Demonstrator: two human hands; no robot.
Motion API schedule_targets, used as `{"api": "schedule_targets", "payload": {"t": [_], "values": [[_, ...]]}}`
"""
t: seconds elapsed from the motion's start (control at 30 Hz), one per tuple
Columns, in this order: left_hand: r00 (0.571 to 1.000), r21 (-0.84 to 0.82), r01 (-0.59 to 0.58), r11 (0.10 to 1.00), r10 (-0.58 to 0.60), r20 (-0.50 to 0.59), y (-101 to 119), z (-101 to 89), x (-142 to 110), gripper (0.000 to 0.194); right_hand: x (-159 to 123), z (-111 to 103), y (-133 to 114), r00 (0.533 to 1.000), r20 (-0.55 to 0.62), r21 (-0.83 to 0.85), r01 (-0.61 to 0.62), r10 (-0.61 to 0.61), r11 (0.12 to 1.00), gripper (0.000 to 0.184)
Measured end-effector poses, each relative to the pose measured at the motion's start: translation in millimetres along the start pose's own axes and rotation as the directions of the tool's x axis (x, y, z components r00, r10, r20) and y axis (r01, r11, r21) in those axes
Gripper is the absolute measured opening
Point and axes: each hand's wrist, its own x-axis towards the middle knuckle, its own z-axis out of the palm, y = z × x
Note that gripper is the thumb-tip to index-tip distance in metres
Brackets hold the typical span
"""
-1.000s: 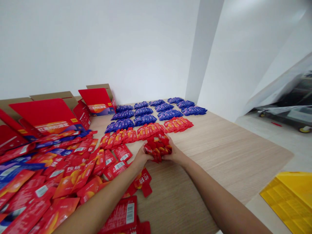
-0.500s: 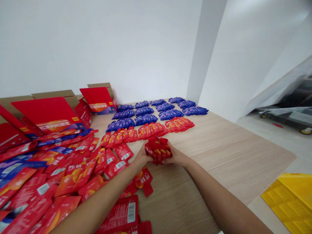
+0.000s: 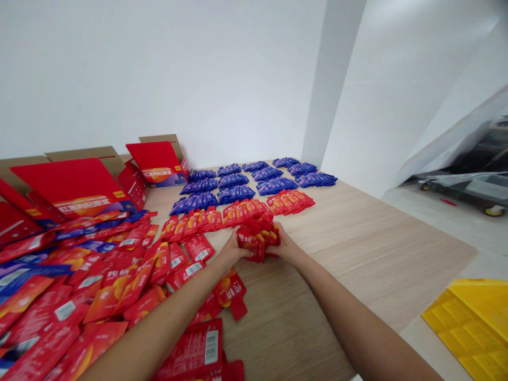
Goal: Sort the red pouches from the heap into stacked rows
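Note:
A bunch of red packets (image 3: pixel 257 239) stands between my two hands on the wooden table (image 3: pixel 357 248). My left hand (image 3: pixel 230 253) grips its left side and my right hand (image 3: pixel 286 247) grips its right side, fingers closed on the packets. Just beyond them lie rows of fanned red packets (image 3: pixel 238 214), and behind those, rows of blue packets (image 3: pixel 254 180).
A big loose heap of red and some blue packets (image 3: pixel 79 275) covers the table's left part, with a few near my left forearm. Open red cardboard boxes (image 3: pixel 79 185) stand at the back left against the white wall. A yellow crate (image 3: pixel 472 323) sits on the floor at right.
Both hands, still holding the bunch, have shifted a little farther away toward the red rows, and the packets are pressed closer together and more upright.

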Motion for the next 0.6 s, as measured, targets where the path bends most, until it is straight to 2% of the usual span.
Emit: {"api": "schedule_targets", "payload": {"t": [0.1, 0.2, 0.37, 0.47, 0.6], "values": [[0.995, 0.049, -0.006, 0.999, 0.011, -0.096, -3, 2.9, -1, 0.074, 4, -4, 6, 0.995, -0.094, -0.016, 0.041, -0.042, 0.999, 0.065], [0.997, 0.065, 0.006, 0.998, 0.0, -0.083, 0, 7.7, -5, 0.065, 4, -4, 3, 0.995, -0.074, 0.025, 0.067, -0.065, 0.997, 0.058], [0.998, 0.016, 0.055, 0.998, -0.054, -0.035, 9, 9.9, -12, 0.061, 0, 0, -8, 0.998, 0.02, 0.188, -0.055, 0.053, 0.981, 0.054], [0.996, -0.055, 0.066, 0.996, -0.069, -0.053, 12, 8.9, -15, 0.06, 0, 1, -9, 0.994, -0.015, 0.241, -0.105, 0.112, 0.965, 0.053], [0.993, -0.102, 0.063, 0.993, -0.073, -0.092, 15, 8.9, -17, 0.054, 0, -2, -14, 0.985, -0.111, 0.268, -0.095, 0.129, 0.959, 0.052]]}}
